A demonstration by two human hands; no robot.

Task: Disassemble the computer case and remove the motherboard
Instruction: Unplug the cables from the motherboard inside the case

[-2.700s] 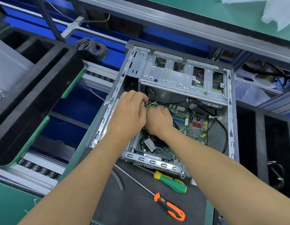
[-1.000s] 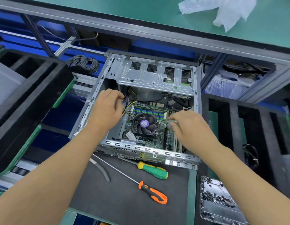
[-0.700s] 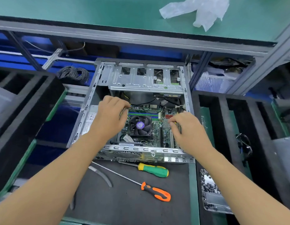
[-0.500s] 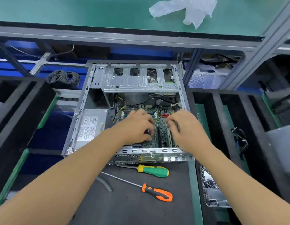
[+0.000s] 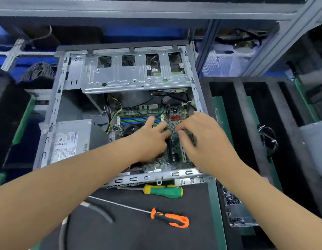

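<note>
The open metal computer case (image 5: 156,177) lies on the black mat, its side off. The green motherboard (image 5: 174,150) sits inside, at the right of the case. My left hand (image 5: 151,139) reaches in with spread fingers that touch the board near the blue memory slots (image 5: 136,120) and cover the cooler. My right hand (image 5: 201,139) is beside it, with curled fingertips down at the silver heatsink (image 5: 172,126). Whether that hand pinches anything is hidden. A grey power supply (image 5: 70,141) fills the case's left side, and a drive cage (image 5: 131,76) spans the far end.
A green-handled screwdriver (image 5: 163,191) and an orange-handled one (image 5: 171,218) lie on the mat in front of the case. A tray of screws (image 5: 236,213) sits at the right. Black foam bins (image 5: 255,123) flank the right, another bin (image 5: 5,123) the left. A cable coil (image 5: 39,71) lies far left.
My left hand left the yellow and black cables at the case's left and moved right over the cooler, next to my right hand. The view shifted closer and lower.
</note>
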